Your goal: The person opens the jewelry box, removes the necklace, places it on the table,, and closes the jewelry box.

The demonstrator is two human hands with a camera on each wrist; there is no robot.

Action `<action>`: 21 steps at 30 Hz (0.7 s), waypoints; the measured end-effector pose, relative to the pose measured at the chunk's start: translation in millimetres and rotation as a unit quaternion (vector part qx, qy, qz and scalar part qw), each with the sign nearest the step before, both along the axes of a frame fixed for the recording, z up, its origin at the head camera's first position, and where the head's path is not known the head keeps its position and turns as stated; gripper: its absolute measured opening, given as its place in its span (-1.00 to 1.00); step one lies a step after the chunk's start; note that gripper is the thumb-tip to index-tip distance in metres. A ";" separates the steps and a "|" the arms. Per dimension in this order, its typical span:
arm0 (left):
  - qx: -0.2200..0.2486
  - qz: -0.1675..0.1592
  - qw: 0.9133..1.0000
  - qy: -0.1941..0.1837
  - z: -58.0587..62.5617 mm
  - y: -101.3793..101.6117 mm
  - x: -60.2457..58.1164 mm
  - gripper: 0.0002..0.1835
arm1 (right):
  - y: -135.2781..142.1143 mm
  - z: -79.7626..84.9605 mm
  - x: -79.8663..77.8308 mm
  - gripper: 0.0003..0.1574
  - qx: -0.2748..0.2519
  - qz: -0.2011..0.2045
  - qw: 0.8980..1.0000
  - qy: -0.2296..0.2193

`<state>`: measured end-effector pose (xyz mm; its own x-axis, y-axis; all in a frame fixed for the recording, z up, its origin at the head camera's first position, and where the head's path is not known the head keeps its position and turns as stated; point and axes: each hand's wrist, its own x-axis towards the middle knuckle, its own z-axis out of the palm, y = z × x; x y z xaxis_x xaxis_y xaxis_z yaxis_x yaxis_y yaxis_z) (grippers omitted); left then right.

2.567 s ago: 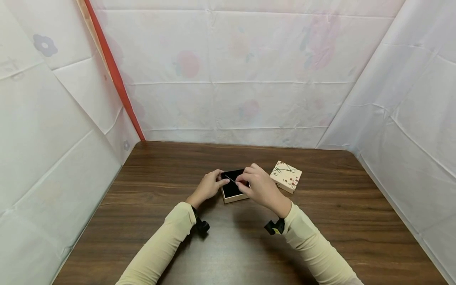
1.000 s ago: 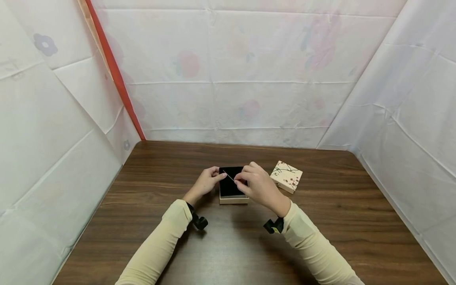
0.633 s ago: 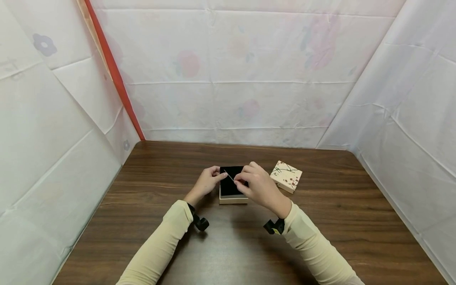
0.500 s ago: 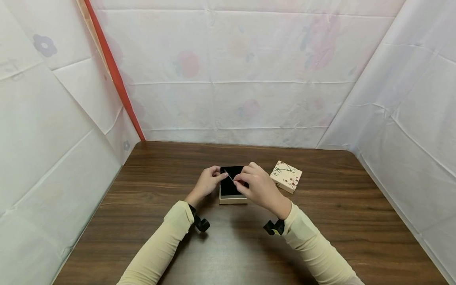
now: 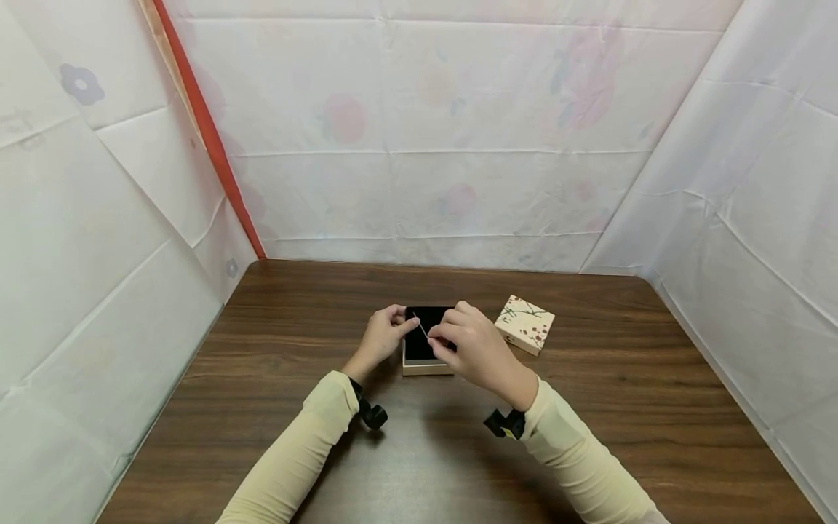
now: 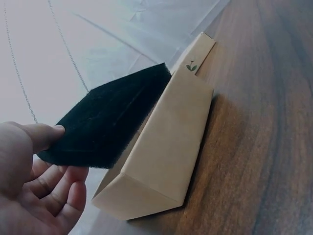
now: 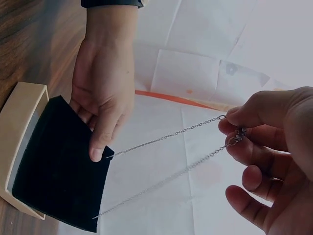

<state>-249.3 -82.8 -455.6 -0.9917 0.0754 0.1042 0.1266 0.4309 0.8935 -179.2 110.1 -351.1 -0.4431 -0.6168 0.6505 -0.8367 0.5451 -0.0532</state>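
Observation:
A thin silver necklace chain (image 7: 168, 138) runs in two strands from a black velvety pad (image 7: 63, 166) up to my right hand (image 5: 476, 348). The right thumb and index finger pinch the chain's ends, with the small clasp (image 7: 239, 132) by the fingertips. My left hand (image 5: 382, 336) grips one edge of the pad, thumb on top and fingers beneath. In the left wrist view the pad stands tilted, partly raised out of the cream cardboard box (image 6: 164, 142). Whether anything hangs on the chain behind the pad is hidden.
To the right of the box lies its cream lid (image 5: 526, 324), printed with branches and red blossoms. Everything rests on a dark wooden table (image 5: 622, 407). White patterned sheets (image 5: 419, 131) hang around the back and sides; a red strip (image 5: 209, 138) runs down the left corner.
The box and pad have turned to face me squarely, the left hand moving slightly with them. My right fingers have dipped a little, and the chain slants more steeply. The lid stays put.

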 end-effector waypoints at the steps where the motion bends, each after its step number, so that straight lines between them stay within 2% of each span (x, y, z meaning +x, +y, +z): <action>1: -0.002 0.002 1.000 0.002 -0.4 0.0 0.0 -0.60 | 0.0 0.5 0.7 -0.93 0.002 -0.001 1.000 0.001; 11: -0.002 0.024 1.000 0.005 -1.1 -0.2 0.5 -0.70 | -0.2 8.8 8.4 -0.94 0.009 0.005 1.000 0.024; 21: -0.012 0.034 0.999 -0.002 -2.4 -0.1 1.2 -0.64 | 1.2 17.3 12.5 -0.94 0.011 0.018 0.999 0.045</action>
<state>-248.1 -82.9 -458.0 -0.9950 0.0111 0.0994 0.0934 0.4590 0.8835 -166.7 111.4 -333.8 -0.3612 -0.6450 0.6734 -0.8562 0.5154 0.0345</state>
